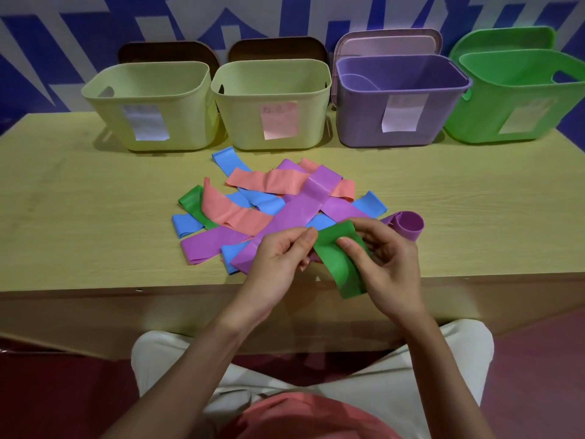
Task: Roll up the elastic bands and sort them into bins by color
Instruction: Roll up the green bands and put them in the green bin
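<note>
Currently both hands pinch the green band (340, 264) taut, left hand (281, 251) at 9 o'clock, right hand (384, 264) at 3, likely to start rolling it for the green bin (519, 99).

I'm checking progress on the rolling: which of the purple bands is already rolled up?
The purple band just beyond the right hand, right of the pile. It is curled into a roll, while the other purple ones lie flat.
</note>
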The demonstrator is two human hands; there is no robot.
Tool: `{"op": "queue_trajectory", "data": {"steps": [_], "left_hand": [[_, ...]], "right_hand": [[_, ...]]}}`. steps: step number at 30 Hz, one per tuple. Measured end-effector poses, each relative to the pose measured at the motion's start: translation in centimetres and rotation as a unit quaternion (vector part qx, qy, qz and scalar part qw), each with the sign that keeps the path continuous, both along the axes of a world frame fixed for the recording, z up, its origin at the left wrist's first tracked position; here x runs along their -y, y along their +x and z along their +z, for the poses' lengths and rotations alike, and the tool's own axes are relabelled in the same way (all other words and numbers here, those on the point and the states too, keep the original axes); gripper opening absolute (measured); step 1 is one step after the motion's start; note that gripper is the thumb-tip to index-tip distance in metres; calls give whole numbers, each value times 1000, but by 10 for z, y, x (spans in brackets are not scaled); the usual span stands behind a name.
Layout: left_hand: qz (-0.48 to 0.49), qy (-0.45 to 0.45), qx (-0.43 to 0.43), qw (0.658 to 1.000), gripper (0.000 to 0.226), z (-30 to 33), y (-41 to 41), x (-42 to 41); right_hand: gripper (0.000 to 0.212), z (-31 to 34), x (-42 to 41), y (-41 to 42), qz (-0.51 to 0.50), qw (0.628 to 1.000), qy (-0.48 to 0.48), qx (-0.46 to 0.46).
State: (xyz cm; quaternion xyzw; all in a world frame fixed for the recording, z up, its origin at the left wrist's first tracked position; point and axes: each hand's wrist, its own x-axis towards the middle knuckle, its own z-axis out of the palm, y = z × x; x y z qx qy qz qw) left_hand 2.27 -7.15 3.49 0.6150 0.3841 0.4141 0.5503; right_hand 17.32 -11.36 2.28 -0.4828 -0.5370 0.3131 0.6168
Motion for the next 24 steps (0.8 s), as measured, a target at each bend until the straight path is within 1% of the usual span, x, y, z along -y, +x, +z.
{"op": "queue_trajectory", "data": {"steps": [3, 4, 7, 9, 12, 14, 16, 20, 23, 24], "left_hand": [[-2, 11, -15, 1000, 41, 1, 1, 1], [-1, 19, -19, 1000, 39, 2, 2, 2], [10, 43, -21, 999, 17, 6, 2, 3], [14, 57, -31, 998, 20, 8, 0, 4], [28, 78, -57, 995, 24, 4, 0, 6], [48, 93, -61, 993, 19, 1, 0, 6], [63, 103, -63, 991, 16, 0, 0, 4], [56, 79, -65, 993, 21, 1, -1, 3], [45, 66, -54, 995, 22, 0, 0, 3], [41, 60, -45, 996, 28, 0, 0, 2]], "right_hand": [[15, 2, 0, 2, 1, 1000, -3, 6], [10, 3, 0, 3, 5, 1000, -5, 3], [8, 3, -1, 3, 11, 1000, -19, -7], [7, 2, -1, 4, 9, 1000, -20, -12], [9, 1, -2, 4, 9, 1000, -23, -15], [10, -1, -2, 4, 19, 999, -32, -21], [15, -3, -1, 3, 33, 998, -36, -35], [33, -5, -1, 7, 45, 999, -27, -14], [33, -3, -1, 7, 53, 998, -24, 0], [30, -2, -1, 6, 48, 999, -21, -1]]}}
